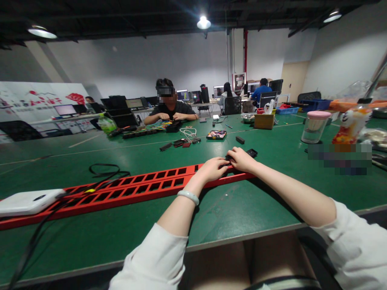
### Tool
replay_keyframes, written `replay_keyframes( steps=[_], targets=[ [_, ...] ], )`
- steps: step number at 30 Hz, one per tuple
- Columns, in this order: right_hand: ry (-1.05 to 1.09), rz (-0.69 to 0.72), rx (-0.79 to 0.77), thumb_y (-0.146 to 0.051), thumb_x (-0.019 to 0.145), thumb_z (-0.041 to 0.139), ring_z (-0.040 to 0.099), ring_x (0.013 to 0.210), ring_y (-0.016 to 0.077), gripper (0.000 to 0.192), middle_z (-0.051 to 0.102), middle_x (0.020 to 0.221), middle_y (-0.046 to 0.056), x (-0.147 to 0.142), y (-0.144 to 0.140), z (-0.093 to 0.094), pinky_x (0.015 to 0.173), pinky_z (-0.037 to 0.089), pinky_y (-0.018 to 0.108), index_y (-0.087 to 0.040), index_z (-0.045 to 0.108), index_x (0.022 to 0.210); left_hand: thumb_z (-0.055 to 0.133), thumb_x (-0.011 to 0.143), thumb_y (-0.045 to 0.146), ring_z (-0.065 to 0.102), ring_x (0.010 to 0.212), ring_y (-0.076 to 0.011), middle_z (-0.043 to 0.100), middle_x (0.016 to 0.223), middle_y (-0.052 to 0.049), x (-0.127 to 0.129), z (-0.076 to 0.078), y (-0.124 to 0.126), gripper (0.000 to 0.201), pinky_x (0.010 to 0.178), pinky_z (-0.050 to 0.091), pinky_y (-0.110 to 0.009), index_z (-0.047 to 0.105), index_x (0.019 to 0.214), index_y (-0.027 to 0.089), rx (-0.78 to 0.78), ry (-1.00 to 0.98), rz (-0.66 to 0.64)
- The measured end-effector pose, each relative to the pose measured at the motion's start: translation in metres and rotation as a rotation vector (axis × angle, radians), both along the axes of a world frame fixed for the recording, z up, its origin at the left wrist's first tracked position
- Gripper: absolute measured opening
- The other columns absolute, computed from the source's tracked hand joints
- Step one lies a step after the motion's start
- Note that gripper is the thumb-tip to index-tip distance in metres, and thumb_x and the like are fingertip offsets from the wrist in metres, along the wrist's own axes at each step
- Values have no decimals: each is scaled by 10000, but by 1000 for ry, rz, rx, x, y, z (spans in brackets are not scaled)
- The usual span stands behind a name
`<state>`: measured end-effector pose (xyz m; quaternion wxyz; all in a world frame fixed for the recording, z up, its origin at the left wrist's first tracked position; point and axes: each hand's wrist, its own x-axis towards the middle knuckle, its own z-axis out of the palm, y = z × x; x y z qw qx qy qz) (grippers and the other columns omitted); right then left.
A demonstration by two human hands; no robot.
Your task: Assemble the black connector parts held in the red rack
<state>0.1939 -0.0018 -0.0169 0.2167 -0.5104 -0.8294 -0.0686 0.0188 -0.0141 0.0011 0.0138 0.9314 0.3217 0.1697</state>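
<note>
A long red metal strip with rows of rectangular slots lies across the green table. My left hand rests on its right end, fingers curled over a small black part. My right hand meets it from the right and pinches the same black part. Another small black part lies just beyond my right hand. A pale bracelet sits on my left wrist.
A white device with black cables lies at the left. Black parts, a white cord and a tray sit mid-table. A jar and snack bag stand at right. A person works opposite; others sit at desks behind.
</note>
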Motion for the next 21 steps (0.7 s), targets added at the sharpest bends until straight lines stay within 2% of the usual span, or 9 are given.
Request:
replay_keyframes(
  steps=[21],
  targets=[
    [-14, 12, 15, -226, 813, 405, 444, 844, 184, 186, 495, 901, 92, 1, 0, -1, 746, 357, 274, -148, 538, 918, 417, 847, 326, 517, 1017, -170, 558, 1133, -33, 0, 1, 0, 310, 909, 368, -261, 576, 1094, 227, 4, 9, 10]
  ],
)
